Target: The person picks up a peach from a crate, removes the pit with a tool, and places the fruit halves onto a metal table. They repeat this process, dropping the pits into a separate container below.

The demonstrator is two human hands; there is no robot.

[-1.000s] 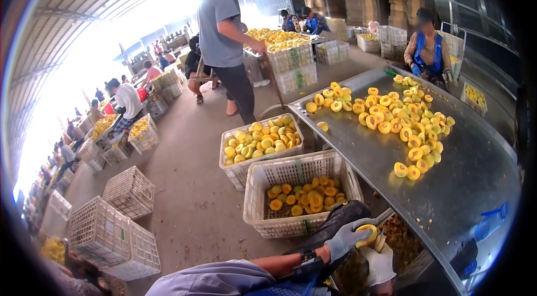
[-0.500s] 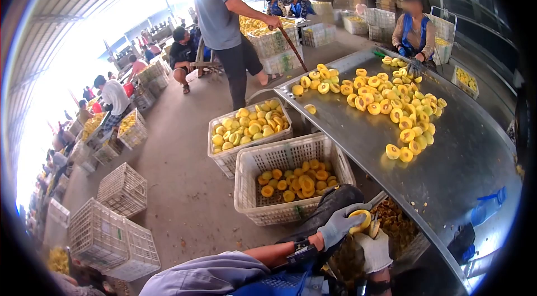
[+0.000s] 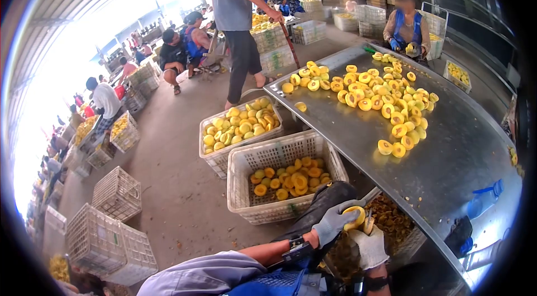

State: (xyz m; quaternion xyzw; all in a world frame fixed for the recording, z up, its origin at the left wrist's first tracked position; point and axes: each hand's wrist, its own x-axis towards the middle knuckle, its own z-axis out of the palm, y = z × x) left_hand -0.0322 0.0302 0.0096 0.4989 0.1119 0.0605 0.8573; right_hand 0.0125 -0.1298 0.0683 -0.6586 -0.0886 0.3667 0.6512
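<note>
My left hand [image 3: 335, 222], in a grey glove, grips a yellow peach half [image 3: 353, 216] by its rim. Close against it, my right hand [image 3: 371, 247], in a whitish glove, is closed around a small pitting tool [image 3: 369, 222] whose tip is beside the fruit; its exact shape is hard to make out. Both hands are above a container of brown pits and scraps [image 3: 391, 215], just off the table's near edge. Just beyond my left hand, a white crate [image 3: 268, 216] holds hollowed orange-yellow halves. On the metal table [image 3: 358, 145] lies a pile of peach halves [image 3: 391, 100], many with pits showing.
Another crate [image 3: 217, 162] full of peaches stands behind the nearer one. Stacked crates [image 3: 106, 245] stand at left. A co-worker [image 3: 408, 27] sits across the table. A person with a cane [image 3: 238, 22] stands in the aisle. A blue-capped bottle [image 3: 484, 201] is on the table at right.
The view has shifted slightly. The co-worker's hand has drawn back from the pile and now holds a fruit piece. My hands keep hold of the peach half and tool.
</note>
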